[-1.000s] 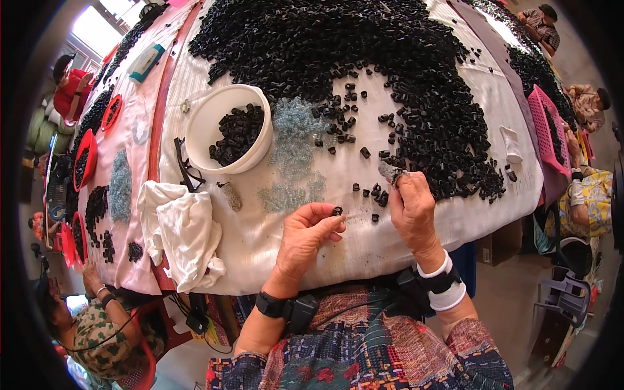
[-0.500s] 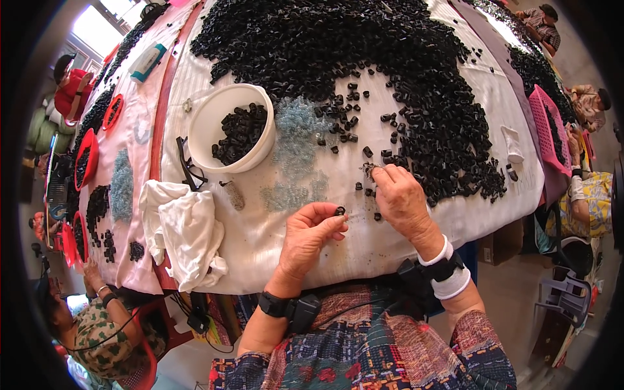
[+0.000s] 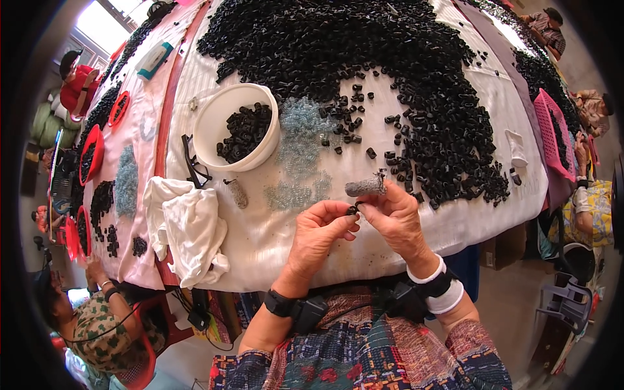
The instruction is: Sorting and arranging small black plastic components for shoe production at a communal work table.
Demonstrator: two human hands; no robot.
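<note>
My left hand (image 3: pixel 315 235) is closed in a pinch on a small black plastic piece (image 3: pixel 351 210). Close beside it, my right hand (image 3: pixel 395 220) grips a short grey tool with a fabric-like wrapped handle (image 3: pixel 361 188) and a dark end, and its fingertips meet the black piece too. A similar grey-handled tool (image 3: pixel 238 194) lies on the cloth to the left. Beyond my hands is a pile of small translucent bluish pieces (image 3: pixel 301 143). A white bowl (image 3: pixel 201 133) holds many black pieces (image 3: pixel 246 132).
A large heap of black pieces (image 3: pixel 448 123) spreads over the white-covered table. Near the left edge lie a crumpled white cloth (image 3: pixel 188 227) and black-framed glasses (image 3: pixel 194 166). A white tube (image 3: pixel 515 148) and a pink basket (image 3: pixel 550 140) are at right. Other people sit around.
My right hand has drawn in from the black pieces to meet my left hand. The grey handle now shows above its fingers. My left hand has shifted slightly right.
</note>
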